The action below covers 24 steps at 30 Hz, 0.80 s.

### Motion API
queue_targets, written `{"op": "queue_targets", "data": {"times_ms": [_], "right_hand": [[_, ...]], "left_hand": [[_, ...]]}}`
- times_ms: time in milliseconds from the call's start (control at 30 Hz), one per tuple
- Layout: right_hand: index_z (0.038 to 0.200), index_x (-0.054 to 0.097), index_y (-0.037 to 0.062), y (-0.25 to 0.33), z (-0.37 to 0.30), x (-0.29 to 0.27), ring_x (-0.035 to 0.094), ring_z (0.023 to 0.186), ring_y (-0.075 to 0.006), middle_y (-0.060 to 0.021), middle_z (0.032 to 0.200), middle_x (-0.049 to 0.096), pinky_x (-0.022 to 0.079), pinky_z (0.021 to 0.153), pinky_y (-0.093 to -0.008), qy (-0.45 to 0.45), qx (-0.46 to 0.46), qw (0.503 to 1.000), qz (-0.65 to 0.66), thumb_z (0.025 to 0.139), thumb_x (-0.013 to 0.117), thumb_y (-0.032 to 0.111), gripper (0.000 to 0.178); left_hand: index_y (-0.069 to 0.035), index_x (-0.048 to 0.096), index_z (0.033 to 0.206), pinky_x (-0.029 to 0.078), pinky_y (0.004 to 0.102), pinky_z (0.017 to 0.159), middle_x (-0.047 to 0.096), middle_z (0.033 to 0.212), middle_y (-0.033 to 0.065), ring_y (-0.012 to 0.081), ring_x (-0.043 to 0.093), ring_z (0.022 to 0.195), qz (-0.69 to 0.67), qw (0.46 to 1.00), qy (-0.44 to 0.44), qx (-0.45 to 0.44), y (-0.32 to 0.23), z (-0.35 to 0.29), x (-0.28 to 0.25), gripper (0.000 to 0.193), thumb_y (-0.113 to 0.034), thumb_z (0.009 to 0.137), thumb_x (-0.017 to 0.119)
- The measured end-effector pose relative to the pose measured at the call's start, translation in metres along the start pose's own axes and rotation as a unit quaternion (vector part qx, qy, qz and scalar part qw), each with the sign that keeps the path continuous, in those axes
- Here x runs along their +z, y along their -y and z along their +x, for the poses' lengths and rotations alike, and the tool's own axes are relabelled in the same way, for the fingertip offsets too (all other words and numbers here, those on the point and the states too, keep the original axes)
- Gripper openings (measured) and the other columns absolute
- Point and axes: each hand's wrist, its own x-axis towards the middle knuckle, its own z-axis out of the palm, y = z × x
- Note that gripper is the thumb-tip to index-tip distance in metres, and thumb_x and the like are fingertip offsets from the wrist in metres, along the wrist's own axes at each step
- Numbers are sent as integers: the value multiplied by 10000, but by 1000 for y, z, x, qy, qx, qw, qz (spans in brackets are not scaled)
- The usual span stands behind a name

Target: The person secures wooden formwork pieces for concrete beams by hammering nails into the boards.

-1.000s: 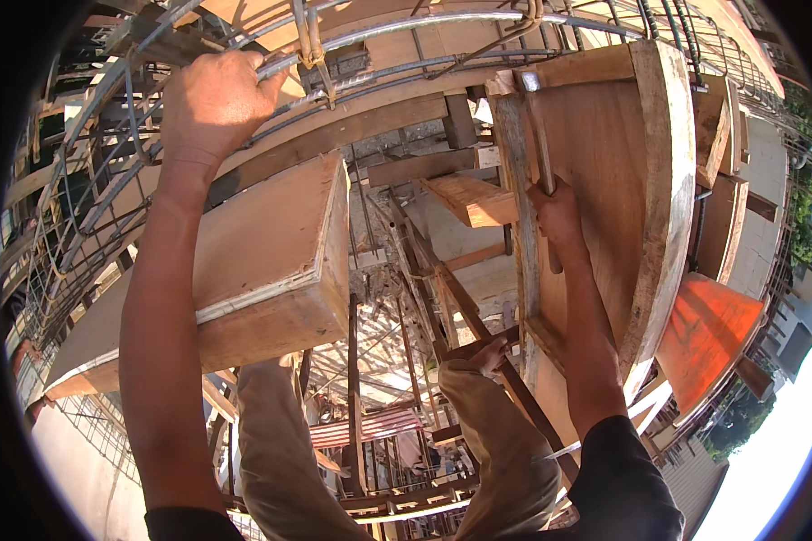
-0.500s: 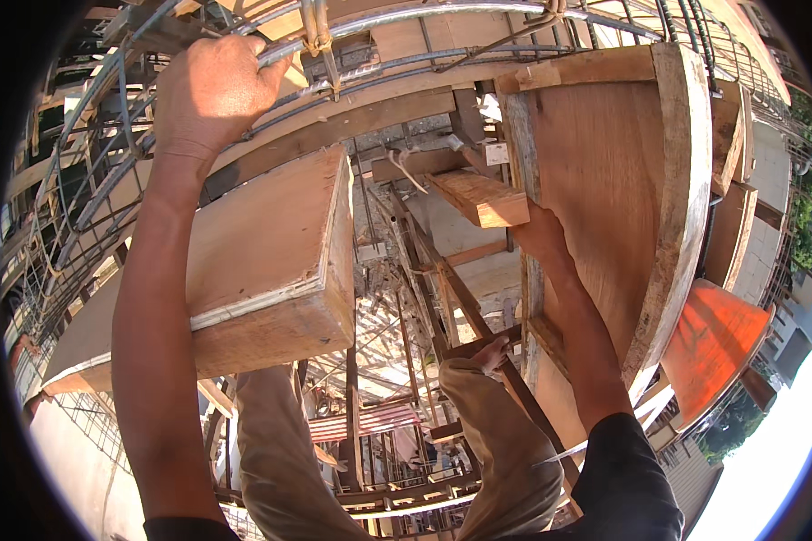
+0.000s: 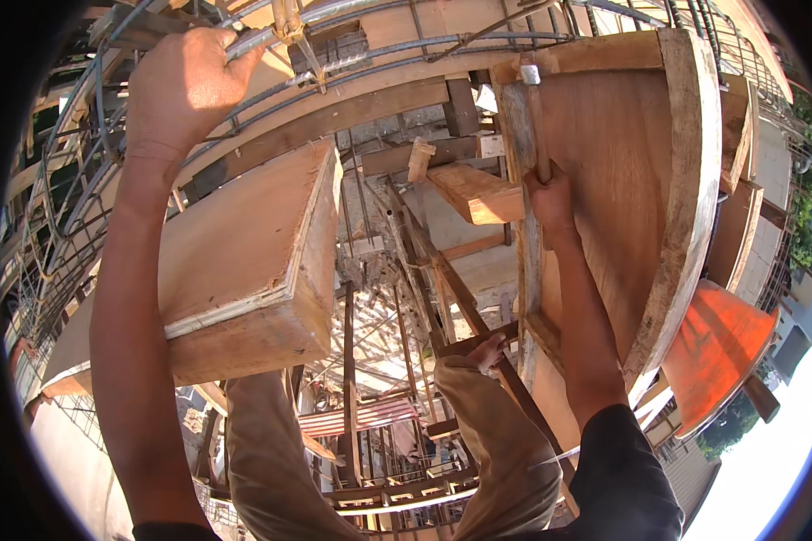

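The hammer handle is largely hidden inside the right hand, fingers clenched around it; its metal head is seen at twelve o'clock of the fist, against the plywood form panel. The left hand is clenched on a steel rebar, whose ends are cut off.

Timber scaffold poles (far above ground) carry plywood formwork panels and a foot.
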Motion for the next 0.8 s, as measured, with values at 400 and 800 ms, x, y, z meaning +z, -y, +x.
{"op": "queue_targets", "data": {"times_ms": [400, 800], "right_hand": [[895, 578, 60, -2, 7, -4, 432, 471, -64, 10, 615, 498, 365, 417, -267, 72, 255, 963, -52, 946, 710, 206, 203], [986, 636, -3, 8, 5, -2, 602, 653, -141, -92, 755, 651, 486, 635, -288, 57, 185, 975, -112, 913, 720, 190, 223]], "left_hand": [[-38, 749, 959, 546, 473, 704, 681, 836, 243, 437, 658, 803, -43, 999, 19, -11, -6, -2, 3, 438, -457, 924, 626], [-36, 744, 946, 553, 471, 725, 684, 848, 240, 428, 666, 819, -30, 1000, 0, -1, -7, -2, 0, 423, -442, 920, 630]]}}
